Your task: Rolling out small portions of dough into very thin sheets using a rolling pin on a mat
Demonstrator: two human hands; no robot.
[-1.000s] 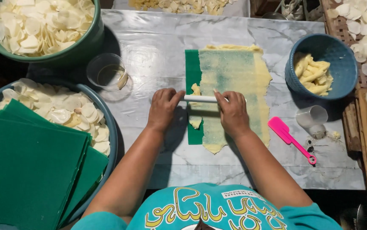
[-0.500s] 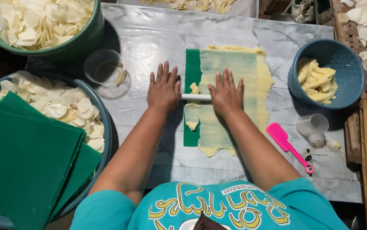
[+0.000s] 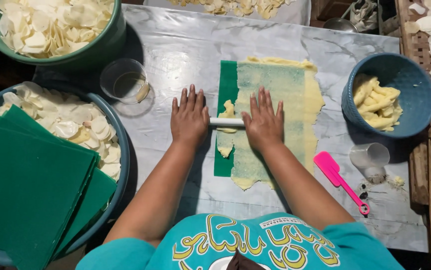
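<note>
Lying crosswise under both palms is a thin white rolling pin (image 3: 227, 121), only its middle showing between the left hand (image 3: 189, 117) and right hand (image 3: 263, 121). Both hands are flat, fingers spread, pressing rather than gripping. Under it sits a thin yellow dough sheet (image 3: 280, 110) on a green mat (image 3: 227, 85). A pink spatula (image 3: 339, 179) and blue bowl (image 3: 415, 85) sit off right.

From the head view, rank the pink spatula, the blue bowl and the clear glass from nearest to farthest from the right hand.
From the right hand:
1. Pink spatula, to its right and nearer the person.
2. Blue bowl, farther right, at the table's edge.
3. Clear glass, across on the left, past the left hand.
</note>
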